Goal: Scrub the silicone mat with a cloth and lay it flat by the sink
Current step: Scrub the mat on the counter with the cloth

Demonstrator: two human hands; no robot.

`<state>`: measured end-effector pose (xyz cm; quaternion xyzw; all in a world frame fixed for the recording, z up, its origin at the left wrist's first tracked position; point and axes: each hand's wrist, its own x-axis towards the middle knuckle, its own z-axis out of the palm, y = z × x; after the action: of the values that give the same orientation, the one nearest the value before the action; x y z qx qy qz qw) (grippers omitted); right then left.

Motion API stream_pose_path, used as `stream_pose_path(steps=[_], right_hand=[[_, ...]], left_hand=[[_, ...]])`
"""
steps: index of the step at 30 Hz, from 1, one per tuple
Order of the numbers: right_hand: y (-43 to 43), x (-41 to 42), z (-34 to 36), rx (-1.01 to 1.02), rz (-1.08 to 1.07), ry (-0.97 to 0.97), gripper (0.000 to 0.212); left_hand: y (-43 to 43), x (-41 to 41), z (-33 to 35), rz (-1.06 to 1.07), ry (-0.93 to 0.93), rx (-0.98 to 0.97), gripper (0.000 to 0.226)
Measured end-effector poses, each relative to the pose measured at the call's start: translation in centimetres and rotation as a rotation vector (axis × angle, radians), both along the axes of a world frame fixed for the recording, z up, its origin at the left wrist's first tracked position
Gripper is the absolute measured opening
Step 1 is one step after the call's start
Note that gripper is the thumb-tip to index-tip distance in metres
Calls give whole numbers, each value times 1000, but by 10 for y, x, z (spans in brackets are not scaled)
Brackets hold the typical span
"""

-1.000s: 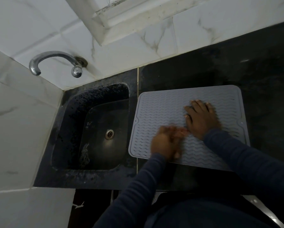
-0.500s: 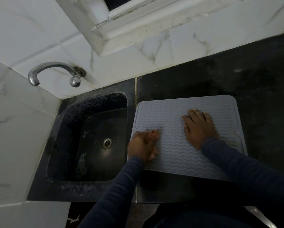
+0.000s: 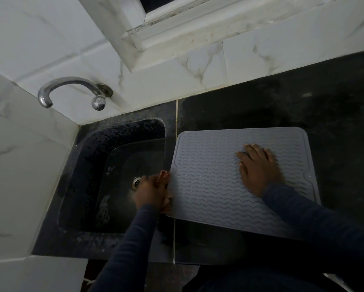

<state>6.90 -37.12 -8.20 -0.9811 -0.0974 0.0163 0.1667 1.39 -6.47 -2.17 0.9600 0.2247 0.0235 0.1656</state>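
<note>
The grey silicone mat (image 3: 208, 186) with a wavy ribbed pattern lies flat on the black counter (image 3: 282, 106), just right of the sink (image 3: 113, 186). Its left edge slightly overhangs the basin. My right hand (image 3: 259, 169) rests palm down on the mat's right half, fingers spread. My left hand (image 3: 153, 192) is curled at the mat's left edge, over the sink. Small pinkish bits of a cloth (image 3: 165, 177) show at its fingers; most of the cloth is hidden in the hand.
A chrome tap (image 3: 71, 91) juts from the white marble-tiled wall above the sink's back left. The drain (image 3: 136, 183) sits in the wet basin. A window sill (image 3: 177, 32) overhangs the back wall. Black counter extends right and behind the mat.
My left hand has swept leftward across the mat, from near its middle to its left edge by the sink. My right hand has stayed pressed on the mat.
</note>
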Motion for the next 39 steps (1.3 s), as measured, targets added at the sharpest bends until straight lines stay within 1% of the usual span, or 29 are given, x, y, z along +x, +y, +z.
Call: stream_pose_path(steps=[1,3,4,6,7,8,9,10,14,15,17,18,19,21,23,24,26,27,31,34,35,36,37,39], right_hand=[[0,0,0,-9,-4,0,61],[0,-1,0,-30,-3,10,60],[1,-1,0,-37,-3,15,59],[-1,1,0,-36,7,24,57],[-2,1,1,-24,10,18,58],[-2,1,1,-10,12,7,58],[-3,1,1,-1,11,-3,58],[-3,0,0,5,4,-5,57],[-3,0,-1,26,0,6,57],[-3,0,-1,31,2,0,58],[-2,0,-1,34,5,-3,59],[-2,0,0,34,-2,0,59],[-2,0,0,32,-6,1,58],[-2,1,0,28,-7,2,58],[-3,2,0,20,13,10,59],[-4,2,0,27,16,19,57],[-6,3,-1,46,12,25,56],[-5,1,-1,56,5,22,56],[-5,0,-1,93,0,11,58],[-5,1,-3,90,0,3,57],[-4,2,-2,86,-3,-3,57],[-4,2,-2,77,-6,-8,57],[-4,2,-1,62,-4,-3,56],[-5,2,1,47,15,14,55]], left_hand=[[-15,-1,-1,-39,-65,-38,42],[-62,-3,-8,-220,-144,-93,34],[-90,-6,-12,-350,-136,-115,32],[-141,-17,-16,-615,-61,-125,32],[-153,-20,-18,-708,-64,-115,33],[-151,-22,-22,-756,-79,-93,33],[-141,-22,-24,-745,-74,-82,33],[-124,-20,-23,-687,-55,-71,33],[-50,4,-22,-289,90,26,39],[-41,10,-21,-216,89,43,39],[-40,14,-17,-141,56,38,41],[-49,15,-16,-151,24,22,42],[-66,14,-14,-233,-30,26,41],[-113,6,-15,-490,-84,16,36],[-157,-11,-18,-725,-4,-20,33],[-164,-15,-21,-759,17,-45,33],[-148,-16,-29,-733,-17,-31,33],[-130,-16,-28,-683,-13,-8,33],[-50,8,-23,-279,89,30,35],[-39,20,-17,-133,51,24,36],[-48,20,-14,-131,24,-8,37],[-65,21,-11,-190,-16,-45,37],[-87,20,-9,-310,-49,-58,35],[-137,11,-15,-573,-26,-60,31]])
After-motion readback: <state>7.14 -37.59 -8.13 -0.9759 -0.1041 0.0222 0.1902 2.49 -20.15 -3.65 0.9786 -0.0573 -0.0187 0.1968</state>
